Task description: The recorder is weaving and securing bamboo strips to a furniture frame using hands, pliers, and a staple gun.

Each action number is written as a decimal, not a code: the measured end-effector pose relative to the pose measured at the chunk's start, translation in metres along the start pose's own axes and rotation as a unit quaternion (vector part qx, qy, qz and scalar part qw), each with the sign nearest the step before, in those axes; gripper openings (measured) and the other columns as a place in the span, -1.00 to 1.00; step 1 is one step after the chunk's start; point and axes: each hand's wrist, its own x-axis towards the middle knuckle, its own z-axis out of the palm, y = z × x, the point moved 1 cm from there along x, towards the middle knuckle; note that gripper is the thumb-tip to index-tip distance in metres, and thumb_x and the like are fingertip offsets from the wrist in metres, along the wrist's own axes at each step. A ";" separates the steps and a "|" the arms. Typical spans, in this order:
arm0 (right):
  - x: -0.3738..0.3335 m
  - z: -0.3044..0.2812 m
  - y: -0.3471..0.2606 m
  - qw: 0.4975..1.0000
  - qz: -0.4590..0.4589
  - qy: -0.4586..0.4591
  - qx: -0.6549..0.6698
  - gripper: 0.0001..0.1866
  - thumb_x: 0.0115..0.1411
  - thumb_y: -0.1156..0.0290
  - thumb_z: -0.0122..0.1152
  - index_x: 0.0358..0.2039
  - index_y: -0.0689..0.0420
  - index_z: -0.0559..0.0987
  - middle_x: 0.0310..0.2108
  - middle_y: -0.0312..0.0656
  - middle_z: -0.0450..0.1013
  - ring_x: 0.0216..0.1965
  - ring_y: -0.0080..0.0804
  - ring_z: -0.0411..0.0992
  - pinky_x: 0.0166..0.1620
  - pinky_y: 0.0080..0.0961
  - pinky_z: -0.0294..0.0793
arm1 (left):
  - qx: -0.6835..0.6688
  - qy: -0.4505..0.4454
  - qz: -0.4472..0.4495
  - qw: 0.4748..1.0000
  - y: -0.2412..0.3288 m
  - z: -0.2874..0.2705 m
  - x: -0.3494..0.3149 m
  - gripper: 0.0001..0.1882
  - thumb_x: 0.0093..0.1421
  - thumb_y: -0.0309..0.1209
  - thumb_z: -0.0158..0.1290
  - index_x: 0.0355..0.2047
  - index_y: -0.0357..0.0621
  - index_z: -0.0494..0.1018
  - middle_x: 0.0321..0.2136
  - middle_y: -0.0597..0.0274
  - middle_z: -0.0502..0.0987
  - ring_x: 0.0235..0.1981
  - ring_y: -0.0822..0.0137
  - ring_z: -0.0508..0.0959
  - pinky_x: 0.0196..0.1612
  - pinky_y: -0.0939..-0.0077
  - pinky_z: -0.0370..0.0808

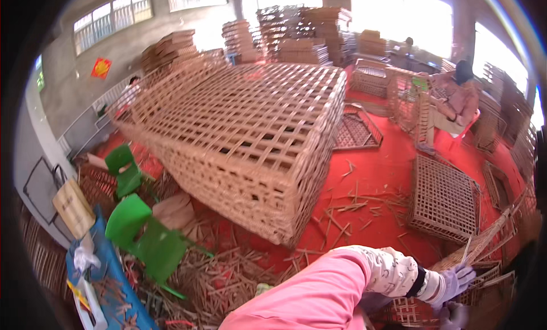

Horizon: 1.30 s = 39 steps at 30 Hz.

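My left arm, in a pink and patterned sleeve, reaches to the lower right. My left hand (pixel 454 282), in a pale lilac glove, is closed around a thin pale strip (pixel 467 251) that sticks up from the fingers. It is beside a woven wicker frame (pixel 484 239) at the right edge. Below it, dim and blurred, is my right hand (pixel 453 315) in a greyish glove; its fingers cannot be made out. Under the hands shows some open wicker weave (pixel 411 312).
A large woven wicker basket (pixel 228 136) fills the middle. Green chairs (pixel 154 244) stand left, near a blue bench (pixel 114 290) and scattered wicker scraps (pixel 228 278). A wicker panel (pixel 444 196) lies on the red floor (pixel 370 176); beyond, a seated person (pixel 458 99) handles a basket.
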 end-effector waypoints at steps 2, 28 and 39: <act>0.026 0.007 -0.005 0.995 0.009 -0.077 0.055 -0.79 0.07 0.42 0.22 -0.30 0.25 0.51 -0.40 -0.21 0.48 -0.38 -0.51 0.39 -0.21 -0.54 0.41 | -0.089 0.086 -0.061 0.990 -0.007 -0.051 -0.016 -0.34 -0.23 0.00 0.13 -0.19 -0.23 0.38 0.03 -0.07 0.25 0.08 0.01 0.24 0.07 0.20 0.20; 0.041 0.001 0.016 0.962 0.103 -0.166 0.193 -0.67 -0.03 0.25 0.24 -0.31 0.15 0.42 -0.45 -0.31 0.41 -0.48 -0.58 0.34 -0.46 -0.67 0.33 | -0.302 -0.107 -0.201 0.926 0.028 -0.082 -0.057 -0.82 0.01 -0.46 -0.02 -0.32 -0.12 0.36 -0.40 0.09 0.46 -0.34 0.14 0.49 -0.28 0.37 0.40; 0.057 0.001 0.027 0.868 0.203 -0.168 0.420 -0.74 -0.07 0.51 0.29 -0.39 0.14 0.39 -0.48 -0.34 0.37 -0.46 -0.53 0.44 -0.37 -0.59 0.51 | -0.199 0.105 -0.132 0.965 0.008 -0.022 -0.081 -0.74 -0.17 -0.53 0.20 -0.38 -0.10 0.49 -0.16 0.13 0.41 -0.21 0.15 0.45 -0.21 0.37 0.45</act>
